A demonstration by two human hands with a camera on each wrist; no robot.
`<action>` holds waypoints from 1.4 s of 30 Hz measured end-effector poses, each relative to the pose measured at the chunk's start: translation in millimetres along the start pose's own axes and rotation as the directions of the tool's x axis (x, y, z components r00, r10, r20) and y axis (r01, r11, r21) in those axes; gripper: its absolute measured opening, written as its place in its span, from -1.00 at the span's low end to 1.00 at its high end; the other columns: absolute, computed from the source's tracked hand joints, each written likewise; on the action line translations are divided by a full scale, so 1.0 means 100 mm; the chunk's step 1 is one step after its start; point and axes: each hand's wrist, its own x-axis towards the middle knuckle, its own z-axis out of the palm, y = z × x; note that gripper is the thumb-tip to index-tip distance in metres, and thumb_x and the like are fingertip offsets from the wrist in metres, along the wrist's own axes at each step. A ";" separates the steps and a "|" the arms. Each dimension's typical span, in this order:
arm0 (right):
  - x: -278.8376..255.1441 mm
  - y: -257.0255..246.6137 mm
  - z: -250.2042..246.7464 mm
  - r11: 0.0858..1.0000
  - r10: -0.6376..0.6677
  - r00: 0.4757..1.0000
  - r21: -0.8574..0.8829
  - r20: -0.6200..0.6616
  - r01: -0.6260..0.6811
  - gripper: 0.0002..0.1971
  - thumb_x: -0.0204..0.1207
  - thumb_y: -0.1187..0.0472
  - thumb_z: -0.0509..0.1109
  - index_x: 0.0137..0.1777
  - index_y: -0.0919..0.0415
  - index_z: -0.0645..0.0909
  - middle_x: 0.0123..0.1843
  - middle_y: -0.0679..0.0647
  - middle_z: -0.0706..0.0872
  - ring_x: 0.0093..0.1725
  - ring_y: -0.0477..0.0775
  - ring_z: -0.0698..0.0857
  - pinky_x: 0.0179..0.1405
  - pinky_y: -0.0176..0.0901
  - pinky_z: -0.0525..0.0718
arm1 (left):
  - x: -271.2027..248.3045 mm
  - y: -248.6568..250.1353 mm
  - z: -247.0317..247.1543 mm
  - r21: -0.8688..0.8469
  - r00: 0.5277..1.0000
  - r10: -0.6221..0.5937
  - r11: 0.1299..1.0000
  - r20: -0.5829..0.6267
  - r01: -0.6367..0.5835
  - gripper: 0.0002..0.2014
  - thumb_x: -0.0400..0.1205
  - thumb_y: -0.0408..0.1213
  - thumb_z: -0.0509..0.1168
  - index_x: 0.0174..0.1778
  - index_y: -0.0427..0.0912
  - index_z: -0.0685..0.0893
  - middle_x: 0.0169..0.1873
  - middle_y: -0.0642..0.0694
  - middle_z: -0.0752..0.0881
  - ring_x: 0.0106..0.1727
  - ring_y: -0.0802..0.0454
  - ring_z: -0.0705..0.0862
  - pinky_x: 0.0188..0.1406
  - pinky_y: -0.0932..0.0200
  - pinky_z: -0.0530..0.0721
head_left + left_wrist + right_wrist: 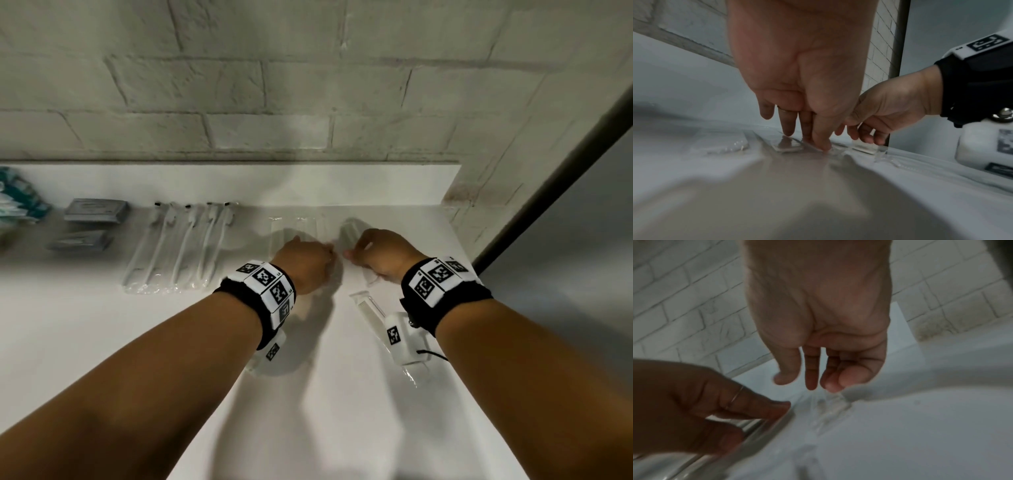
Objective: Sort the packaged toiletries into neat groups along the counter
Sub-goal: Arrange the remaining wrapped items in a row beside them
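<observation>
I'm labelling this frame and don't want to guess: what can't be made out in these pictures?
- Teal packets: head view, cut off by the left edge and blurred; their count is unclear.
- Grey boxes: head view, print too small to read.
- Clear packets under the left hand: contents washed out against the white counter.
- Packet below the right hand: right wrist view, blurred.

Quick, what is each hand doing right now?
Left hand: open, straight fingertips pressing on the clear packets.
Right hand: open, loosely curled, fingertips touching a clear packet.
</observation>
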 end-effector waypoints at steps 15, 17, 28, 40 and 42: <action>0.10 -0.01 -0.10 0.790 -0.105 0.981 -0.586 0.165 0.183 -0.38 0.53 0.13 0.37 0.58 0.16 0.29 0.32 0.23 0.66 0.26 0.30 0.64 0.25 0.08 0.61 | 0.09 -0.02 -0.02 0.080 0.985 -0.098 0.991 -0.142 0.110 -0.60 0.64 -0.11 0.14 0.39 -0.08 0.54 0.43 -0.02 0.53 0.51 -0.04 0.38 0.55 -0.19 0.11; 0.13 0.02 -0.14 0.733 -0.127 0.970 -0.640 0.207 0.232 -0.36 0.54 0.07 0.38 0.59 0.14 0.30 0.46 0.18 0.57 0.37 0.27 0.58 0.34 0.08 0.55 | 0.11 -0.03 0.01 0.114 0.989 -0.105 0.987 -0.103 0.116 -0.64 0.63 -0.04 0.15 0.27 -0.08 0.59 0.30 -0.01 0.61 0.44 -0.03 0.44 0.52 -0.22 0.13; 0.10 -0.01 -0.15 0.899 -0.085 0.984 -0.413 0.157 0.144 -0.27 0.49 0.08 0.48 0.62 0.13 0.28 0.57 0.14 0.45 0.49 0.21 0.48 0.46 -0.02 0.45 | 0.12 -0.07 0.05 0.134 0.988 -0.091 0.985 -0.121 0.107 -0.66 0.61 0.07 0.19 0.22 0.00 0.62 0.22 0.00 0.63 0.40 -0.03 0.47 0.54 -0.21 0.11; -0.54 0.35 -0.04 0.905 0.313 0.900 -0.384 0.303 -0.185 -0.70 0.41 0.15 0.58 -0.13 0.37 0.58 -0.41 0.17 0.69 -0.47 0.15 0.65 -0.43 -0.13 0.61 | 0.05 -0.01 0.06 0.001 0.971 -0.120 0.992 -0.206 0.123 -0.83 0.63 -0.10 0.11 -0.03 -0.01 0.58 0.22 -0.03 0.64 0.37 -0.03 0.52 0.51 -0.14 0.19; -0.42 0.45 -0.18 0.923 0.323 0.902 -0.305 0.286 -0.234 -0.70 0.44 0.18 0.57 -0.27 0.38 0.56 -0.50 0.20 0.68 -0.56 0.12 0.64 -0.47 -0.14 0.62 | 0.07 0.02 0.08 0.011 0.973 -0.102 0.994 -0.208 0.106 -0.74 0.63 -0.11 0.10 0.15 0.01 0.62 0.33 -0.01 0.60 0.45 -0.02 0.47 0.54 -0.14 0.14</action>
